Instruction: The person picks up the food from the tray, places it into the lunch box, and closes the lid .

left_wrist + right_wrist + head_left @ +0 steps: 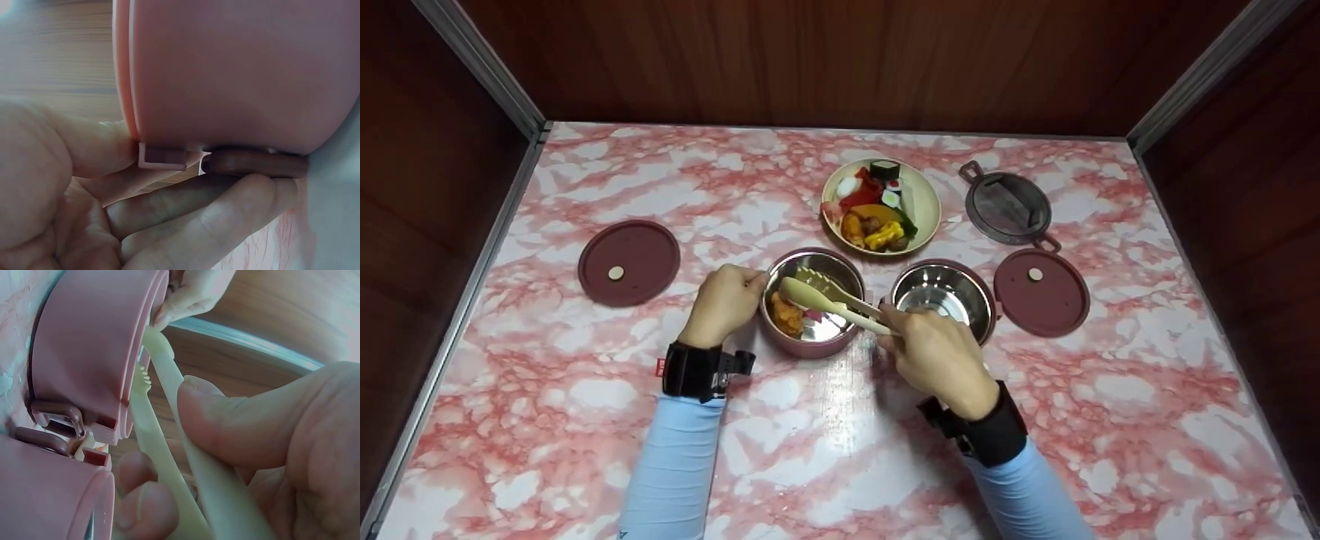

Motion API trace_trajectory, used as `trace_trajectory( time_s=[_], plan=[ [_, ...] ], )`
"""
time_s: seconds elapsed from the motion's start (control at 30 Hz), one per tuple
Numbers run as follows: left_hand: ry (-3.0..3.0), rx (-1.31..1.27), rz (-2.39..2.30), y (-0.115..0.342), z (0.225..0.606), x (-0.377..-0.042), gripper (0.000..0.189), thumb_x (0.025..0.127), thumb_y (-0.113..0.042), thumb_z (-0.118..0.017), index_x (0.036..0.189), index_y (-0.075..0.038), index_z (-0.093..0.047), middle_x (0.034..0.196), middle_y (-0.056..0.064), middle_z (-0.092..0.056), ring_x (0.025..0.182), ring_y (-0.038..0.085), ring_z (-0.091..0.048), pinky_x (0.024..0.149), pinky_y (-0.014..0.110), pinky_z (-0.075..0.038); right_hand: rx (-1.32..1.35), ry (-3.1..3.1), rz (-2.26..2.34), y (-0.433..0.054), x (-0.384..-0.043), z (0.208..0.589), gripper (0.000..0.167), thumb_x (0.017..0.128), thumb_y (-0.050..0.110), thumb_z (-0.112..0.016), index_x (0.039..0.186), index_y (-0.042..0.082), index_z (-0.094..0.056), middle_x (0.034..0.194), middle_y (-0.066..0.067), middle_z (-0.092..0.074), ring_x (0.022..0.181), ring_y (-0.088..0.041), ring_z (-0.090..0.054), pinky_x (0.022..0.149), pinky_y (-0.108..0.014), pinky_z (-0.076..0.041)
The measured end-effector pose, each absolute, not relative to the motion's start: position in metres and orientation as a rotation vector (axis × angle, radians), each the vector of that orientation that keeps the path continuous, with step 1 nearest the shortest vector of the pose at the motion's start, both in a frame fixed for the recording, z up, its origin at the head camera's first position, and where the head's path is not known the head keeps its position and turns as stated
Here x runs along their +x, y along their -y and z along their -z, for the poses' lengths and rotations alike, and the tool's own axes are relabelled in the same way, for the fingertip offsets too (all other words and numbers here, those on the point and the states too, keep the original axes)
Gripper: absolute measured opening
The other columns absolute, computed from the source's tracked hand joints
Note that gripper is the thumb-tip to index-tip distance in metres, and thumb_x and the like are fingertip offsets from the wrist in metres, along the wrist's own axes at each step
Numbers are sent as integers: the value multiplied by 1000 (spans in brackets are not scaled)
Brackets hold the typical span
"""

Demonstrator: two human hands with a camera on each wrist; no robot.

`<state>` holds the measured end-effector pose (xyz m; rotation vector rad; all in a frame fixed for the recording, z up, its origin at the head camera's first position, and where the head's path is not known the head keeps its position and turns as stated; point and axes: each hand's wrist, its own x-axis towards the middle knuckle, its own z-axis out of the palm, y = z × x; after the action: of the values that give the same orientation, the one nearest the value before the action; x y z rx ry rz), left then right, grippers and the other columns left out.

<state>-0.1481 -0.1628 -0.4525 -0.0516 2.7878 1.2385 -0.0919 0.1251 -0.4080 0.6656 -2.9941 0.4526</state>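
Observation:
My left hand (725, 304) holds a round pink food container (810, 349) at its left side. In the left wrist view, the thumb lies at the container's rim and the fingers rest against a brown side clasp (253, 163). A golden-brown fried piece (787, 315) and a small pinkish bit lie inside the steel interior. Cream tongs (806, 295) are gripped in my right hand (941, 356), thumb on one arm and fingers on the other. Their tips are over the container's opening, one spoon-shaped and one toothed, slightly apart. No food shows between them.
Right of the held container stands a second steel-lined one (943, 263), partly behind my right hand. A cream plate (928, 202) of mixed food sits behind. Maroon lids lie far left (641, 251) and right (1046, 304), near a grey two-handled lid (997, 210). Wooden walls (840, 67) enclose the table.

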Motion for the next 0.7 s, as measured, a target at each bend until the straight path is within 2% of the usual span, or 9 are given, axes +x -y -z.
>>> trace_trajectory(
  time_s=[0.13, 0.33, 0.53, 0.63, 0.7],
  plan=[
    [-2801, -34, -1250, 163, 453, -148, 26, 101, -22, -57, 111, -8, -77, 100, 10, -73, 77, 23, -61, 70, 34, -47, 659, 2975, -466, -128, -90, 405, 37, 90, 26, -73, 124, 14, -70, 77, -10, -68, 63, -30, -63, 49, -47, -50],
    [-2809, -40, -1247, 163, 454, -147, 26, 101, -22, -57, 106, -9, -79, 80, 8, -68, 65, 21, -54, 61, 32, -41, 625, 2993, -475, -132, -90, 400, 41, 90, 26, -73, 129, 14, -68, 86, -10, -70, 67, -31, -64, 51, -46, -52],
    [-2805, -43, -1245, 163, 454, -147, 26, 101, -22, -57, 108, -9, -78, 85, 8, -69, 68, 20, -54, 63, 31, -41, 599, 2983, -487, -138, -91, 395, 41, 90, 23, -72, 130, 14, -67, 96, -14, -72, 68, -34, -65, 52, -46, -51],
    [-2802, -43, -1241, 163, 453, -147, 26, 101, -22, -57, 108, -9, -78, 80, 10, -68, 65, 21, -53, 62, 32, -41, 593, 2956, -489, -143, -92, 392, 41, 89, 18, -72, 129, 12, -68, 102, -15, -72, 69, -36, -65, 52, -48, -51],
    [-2798, -43, -1239, 163, 453, -147, 26, 101, -22, -57, 110, -8, -77, 84, 9, -70, 65, 20, -54, 62, 31, -42, 576, 2948, -509, -146, -92, 390, 43, 88, 17, -72, 130, 10, -67, 104, -15, -72, 71, -36, -66, 53, -48, -51]
  ],
)
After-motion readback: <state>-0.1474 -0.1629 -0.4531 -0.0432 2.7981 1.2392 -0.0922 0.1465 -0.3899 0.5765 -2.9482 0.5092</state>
